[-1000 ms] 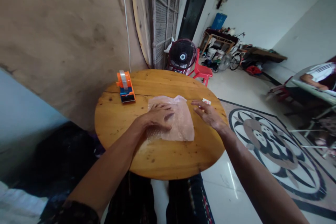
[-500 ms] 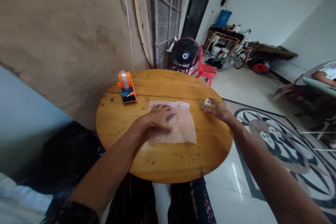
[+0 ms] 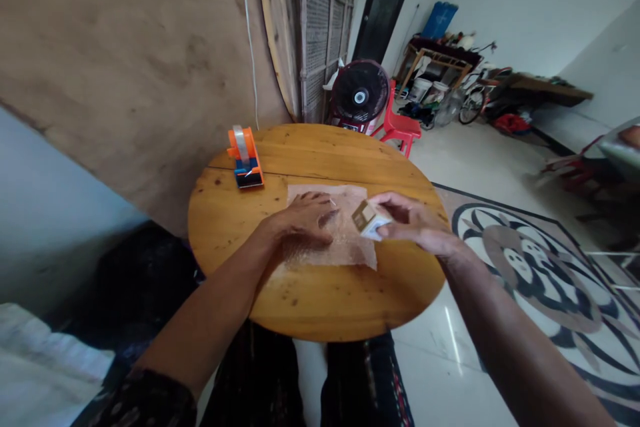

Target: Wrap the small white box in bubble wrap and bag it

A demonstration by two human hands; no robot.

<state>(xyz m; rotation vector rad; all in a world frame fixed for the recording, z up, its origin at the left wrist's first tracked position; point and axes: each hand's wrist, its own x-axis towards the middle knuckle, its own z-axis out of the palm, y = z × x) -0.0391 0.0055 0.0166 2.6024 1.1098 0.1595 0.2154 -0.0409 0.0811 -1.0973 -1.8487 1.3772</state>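
A sheet of clear bubble wrap [image 3: 350,250] lies flat on the round wooden table [image 3: 320,313]. My left hand [image 3: 309,217] rests on its left part, fingers spread. Between the thumb and fingers of my right hand [image 3: 407,220] is a small white and brown box [image 3: 370,219], held tilted over the sheet's right edge. At the table's back left stands an orange and blue tape dispenser [image 3: 246,157] with a roll of clear tape, touched by neither hand.
Behind the table are a dark fan [image 3: 360,97] and a red plastic chair [image 3: 403,127]. A brown board [image 3: 125,47] leans at the left. Farther right are a bicycle [image 3: 473,103] and a cluttered wooden table [image 3: 443,57].
My right hand has lifted the small box off the table and carried it left to the sheet's edge. My left hand stays on the sheet. The view has shifted slightly.
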